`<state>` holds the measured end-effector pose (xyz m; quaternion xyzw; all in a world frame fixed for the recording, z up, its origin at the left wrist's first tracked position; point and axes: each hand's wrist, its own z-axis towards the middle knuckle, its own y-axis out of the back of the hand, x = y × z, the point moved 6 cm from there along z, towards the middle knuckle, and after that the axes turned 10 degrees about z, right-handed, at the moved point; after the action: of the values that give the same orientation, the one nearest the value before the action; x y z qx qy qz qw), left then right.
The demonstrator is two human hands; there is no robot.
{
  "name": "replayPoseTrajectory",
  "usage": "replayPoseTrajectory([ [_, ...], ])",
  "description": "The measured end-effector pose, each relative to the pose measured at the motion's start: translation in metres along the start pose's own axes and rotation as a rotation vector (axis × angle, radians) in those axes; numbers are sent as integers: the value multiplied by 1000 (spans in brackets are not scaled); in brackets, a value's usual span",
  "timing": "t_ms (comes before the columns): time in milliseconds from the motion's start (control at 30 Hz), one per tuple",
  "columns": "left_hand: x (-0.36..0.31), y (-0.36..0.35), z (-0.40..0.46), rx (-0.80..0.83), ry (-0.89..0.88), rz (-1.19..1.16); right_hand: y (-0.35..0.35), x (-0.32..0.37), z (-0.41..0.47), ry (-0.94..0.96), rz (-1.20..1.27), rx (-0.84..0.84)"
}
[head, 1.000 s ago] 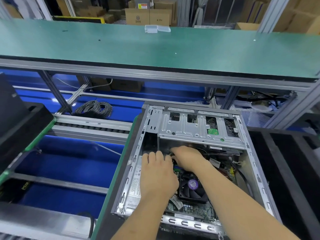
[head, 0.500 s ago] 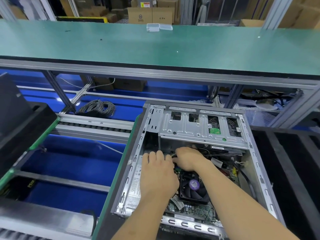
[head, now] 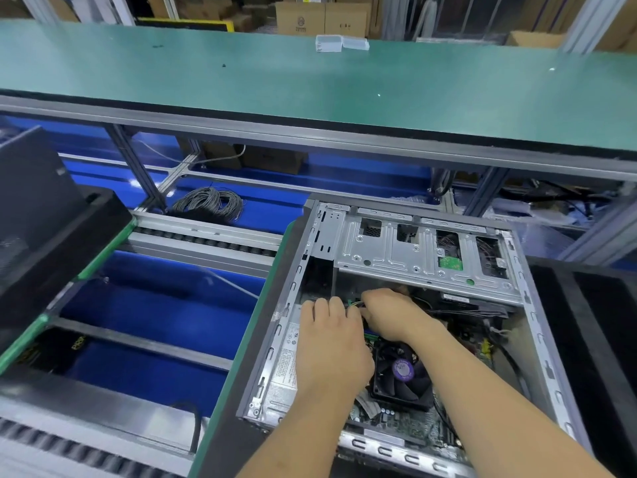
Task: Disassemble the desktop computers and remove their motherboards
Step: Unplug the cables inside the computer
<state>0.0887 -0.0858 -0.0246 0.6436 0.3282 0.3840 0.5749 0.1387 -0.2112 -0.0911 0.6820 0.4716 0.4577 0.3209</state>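
An open desktop case (head: pixel 537 343) lies on its side at the lower right. Inside it are the green motherboard (head: pixel 403 426), a black CPU fan (head: pixel 401 377) with a purple hub, a silver power supply (head: pixel 286 360) along the left wall and a metal drive cage (head: pixel 406 257) at the far end. My left hand (head: pixel 331 343) lies over the power supply, its fingers curled down at a bundle of wires (head: pixel 355 302); the fingertips are hidden. My right hand (head: pixel 389 315) pinches the same wires from the right, just above the fan.
A long green bench top (head: pixel 310 84) runs across the back with a small clear plastic box (head: pixel 341 43) on it. A coil of grey cable (head: pixel 210 201) lies on the blue shelf. Black trays (head: pixel 51 236) stand at left and a black tray (head: pixel 593 322) at right. Roller rails (head: pixel 206 236) cross the left.
Both hands stay at the wires beside the power supply. My right hand has shifted slightly left toward my left hand; the camera has tilted a little.
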Motion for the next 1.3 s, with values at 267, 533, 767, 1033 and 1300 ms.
replayPoseTrajectory([
  [267, -1, 0, 0, 10, -5, 28, -4, -6, 4, -184, 122, 81],
  [533, -2, 1, 0, 4, -2, 24, 2, -9, 4, -220, 233, 93],
  [767, -2, -1, 1, 12, -2, 34, 3, -7, 6, -170, 263, 17],
  [1033, 0, -3, 2, 14, -6, 38, 4, -10, 3, -66, 238, 5],
  [1300, 0, -3, 2, -5, -2, 38, 9, -24, -15, 11, 282, -84],
])
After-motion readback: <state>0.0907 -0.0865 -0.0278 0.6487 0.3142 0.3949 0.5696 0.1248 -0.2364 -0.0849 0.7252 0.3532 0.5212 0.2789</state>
